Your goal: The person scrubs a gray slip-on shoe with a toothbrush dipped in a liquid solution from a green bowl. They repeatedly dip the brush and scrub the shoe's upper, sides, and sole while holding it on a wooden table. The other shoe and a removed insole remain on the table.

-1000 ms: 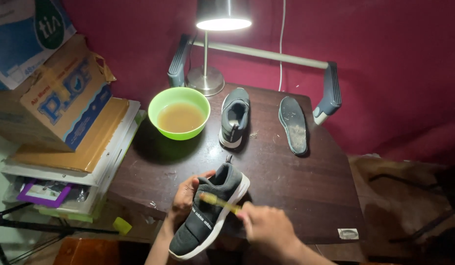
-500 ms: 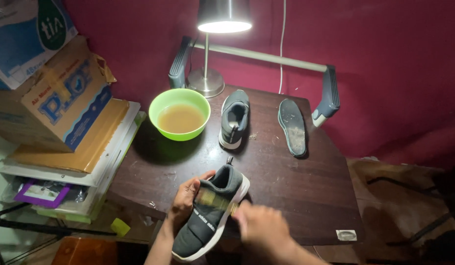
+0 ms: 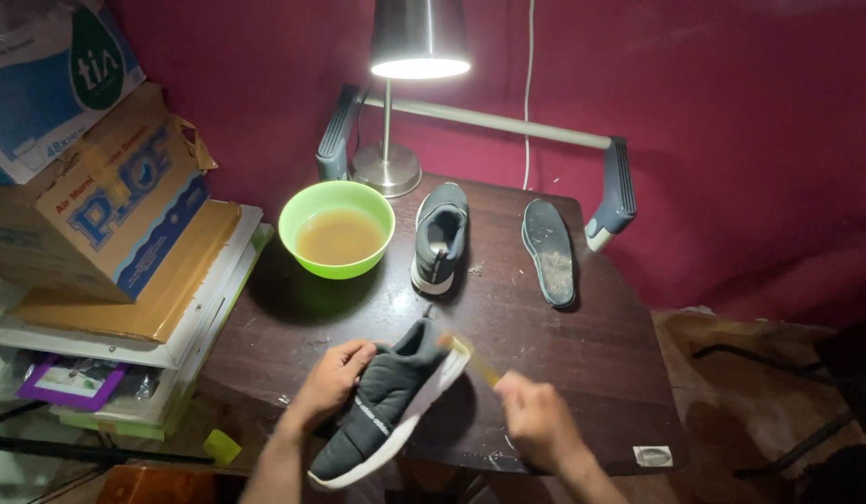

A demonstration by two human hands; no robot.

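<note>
Half a second before, the brush lay across the top of the shoe; now the brush (image 3: 472,359) had slid out to the shoe's right edge, near the heel opening, and the right hand (image 3: 535,422) had drawn away to the right with it. The right hand was closed around the blurred yellowish handle. The left hand (image 3: 332,378) had stayed put, fingers curled over the left side of the shoe (image 3: 388,403), gripping it and holding it tilted over the near edge of the table (image 3: 582,369).

The shoe sat between the two hands, toe toward the person. It was dark grey, soft-looking fabric with a white sole. Farther back on the dark, scuffed wooden table stood a round green bowl (image 3: 337,229) of murky brown liquid, a second grey shoe (image 3: 439,236) and a flat, dirty insole (image 3: 549,252).
</note>
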